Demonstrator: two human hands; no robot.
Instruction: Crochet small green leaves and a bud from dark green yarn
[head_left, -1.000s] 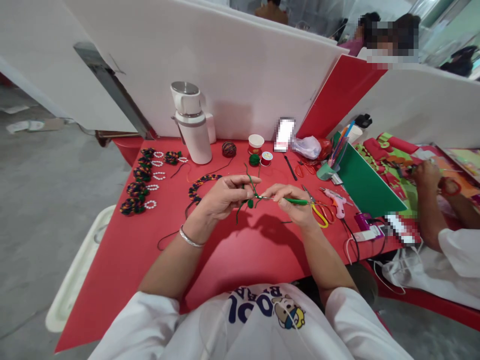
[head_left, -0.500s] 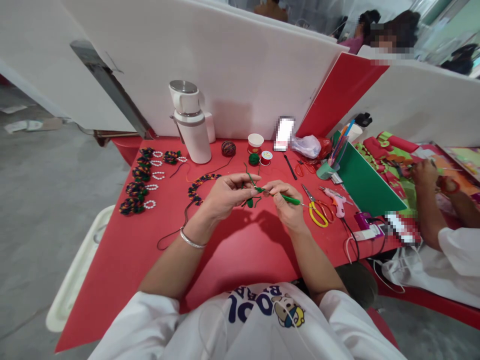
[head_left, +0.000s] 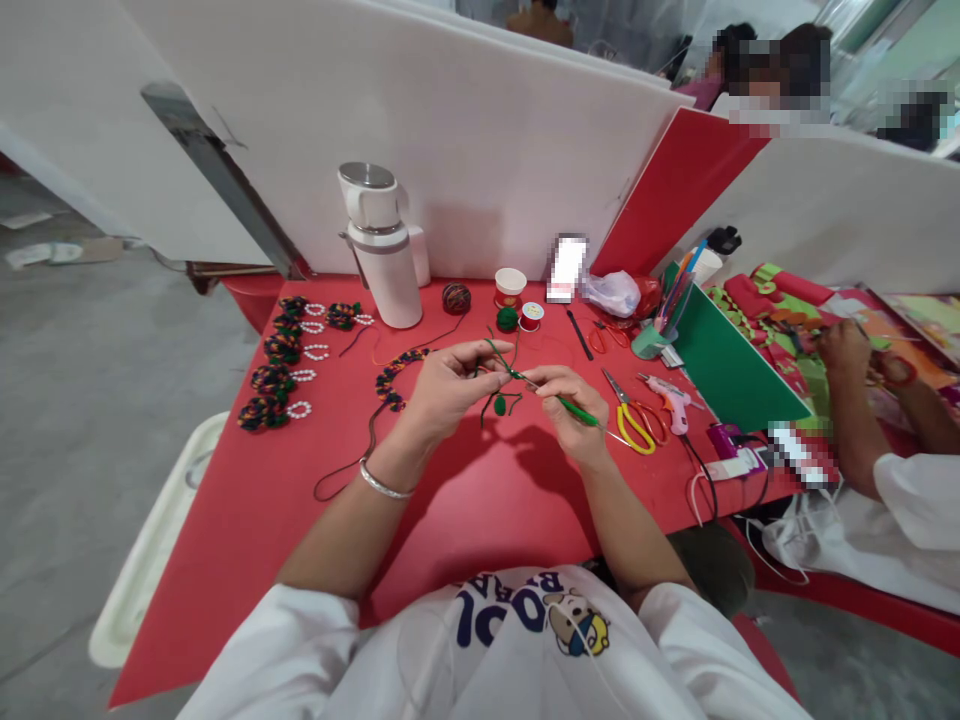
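Note:
My left hand [head_left: 455, 385] pinches a small piece of green yarn [head_left: 514, 374] between thumb and fingers, with a strand running over the forefinger. In my right hand [head_left: 576, 410] is a crochet hook with a green handle [head_left: 577, 411]; its metal tip meets the green yarn. Below the hands, a small green crocheted leaf [head_left: 500, 405] with loose yarn tails lies on the red table. A ball of green yarn [head_left: 508, 318] sits just beyond the hands. Left of my left hand lies a curved multicoloured crocheted strip [head_left: 390, 382], partly hidden by that hand.
Several multicoloured yarn pieces with bead loops [head_left: 271, 378] line the table's left side. A white flask [head_left: 386, 270] stands at the back. Yellow-handled scissors [head_left: 634, 430], a pink glue gun [head_left: 670, 400] and a green divider [head_left: 739, 360] are on the right. A co-worker's hands [head_left: 847, 350] work beyond it.
The crochet hook's handle has tilted slightly lower, and my right fingers have shifted and straightened somewhat. The leaf below shows more clearly between the hands.

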